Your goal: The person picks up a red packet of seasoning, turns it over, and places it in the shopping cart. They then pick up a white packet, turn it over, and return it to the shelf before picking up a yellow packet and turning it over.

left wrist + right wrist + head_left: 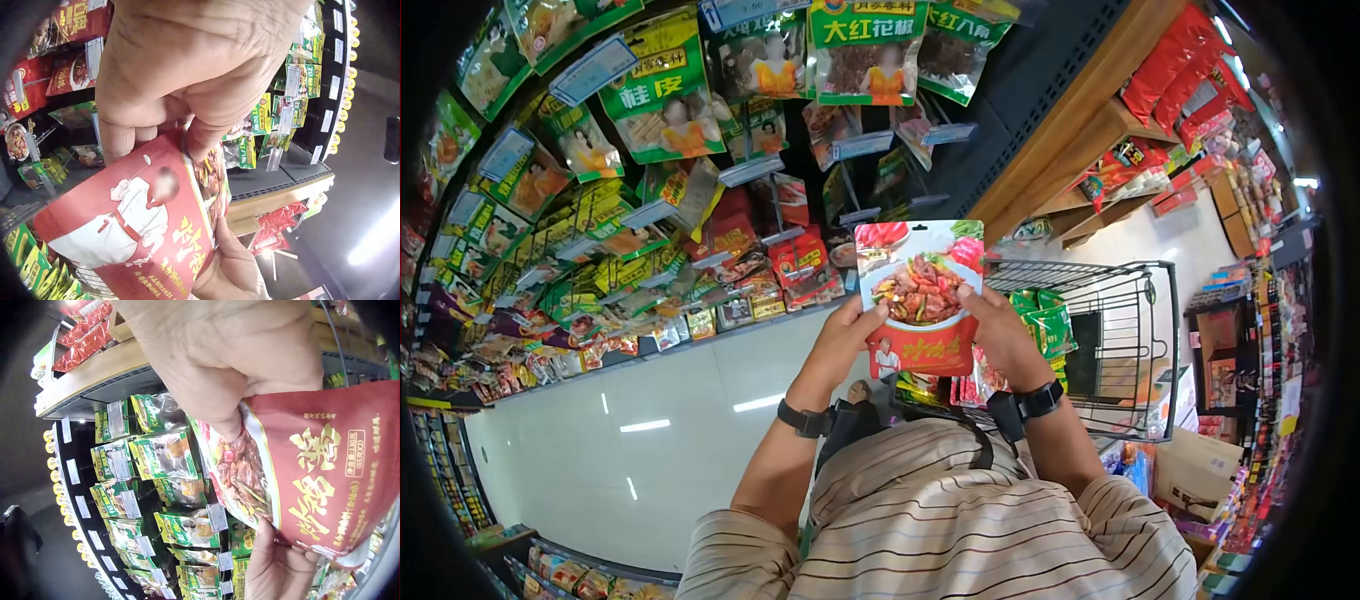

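A red seasoning packet (925, 345) with a picture of a meat dish on a white plate faces up in front of the person's body. My left hand (841, 338) grips its left edge, thumb on the front and fingers behind. On the opposite edge my right hand (1003, 335) holds it the same way, its thumb over the dish picture. A chef figure and yellow lettering show on the packet (134, 219) in the left wrist view. From the right wrist, the packet (325, 469) shows large gold characters, and both thumbs press its front.
Shelves of hanging green spice bags (662, 100) with price tags stand ahead and left. A black wire shopping cart (1115, 350) holding green packets (1050, 325) is on the right. Beyond it, red bags (1175, 65) sit on a wooden shelf. Pale floor (670, 440) lies at left.
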Demonstrator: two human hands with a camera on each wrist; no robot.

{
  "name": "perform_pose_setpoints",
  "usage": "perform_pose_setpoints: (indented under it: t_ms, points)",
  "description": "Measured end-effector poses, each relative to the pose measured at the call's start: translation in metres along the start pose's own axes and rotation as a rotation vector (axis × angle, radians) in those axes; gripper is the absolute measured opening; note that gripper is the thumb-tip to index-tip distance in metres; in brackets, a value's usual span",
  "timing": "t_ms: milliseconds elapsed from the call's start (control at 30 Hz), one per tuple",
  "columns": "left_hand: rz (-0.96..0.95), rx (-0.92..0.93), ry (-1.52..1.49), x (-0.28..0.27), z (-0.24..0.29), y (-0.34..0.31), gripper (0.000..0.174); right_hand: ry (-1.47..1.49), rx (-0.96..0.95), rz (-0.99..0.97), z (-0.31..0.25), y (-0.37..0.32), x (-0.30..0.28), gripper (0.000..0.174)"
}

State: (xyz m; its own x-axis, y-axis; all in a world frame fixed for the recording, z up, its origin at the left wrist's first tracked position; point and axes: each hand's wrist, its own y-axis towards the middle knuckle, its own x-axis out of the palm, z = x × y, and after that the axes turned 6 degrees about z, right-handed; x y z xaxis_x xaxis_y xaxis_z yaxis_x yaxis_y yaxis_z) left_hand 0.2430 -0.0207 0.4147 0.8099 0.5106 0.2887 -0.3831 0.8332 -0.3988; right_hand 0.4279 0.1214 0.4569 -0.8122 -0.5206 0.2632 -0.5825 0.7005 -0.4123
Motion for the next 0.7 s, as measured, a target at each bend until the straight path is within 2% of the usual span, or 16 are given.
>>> perform_pose_setpoints:
  t_ms: [267,333,433,567,700]
  points:
    - [-0.167,-0.029,-0.056,-0.004,-0.002,0.014,0.037,-0.050,-0.016,0.091,0.001,-0.010,0.000,0.038]
    - [-0.204,-0.022,-0.064,-0.006,-0.005,0.018,0.044,-0.127,-0.062,0.074,0.001,-0.014,0.000,0.039]
    - [-0.250,0.035,-0.046,-0.006,-0.005,0.018,0.049,0.043,0.019,0.076,0.018,-0.007,-0.008,0.040]
    - [-0.283,-0.038,0.026,-0.010,-0.005,0.015,0.049,0.053,-0.006,0.062,0.027,-0.004,-0.012,0.041]
    - [-0.252,-0.014,0.084,-0.010,-0.007,0.013,0.048,0.008,0.021,0.094,0.031,-0.008,-0.013,0.042]
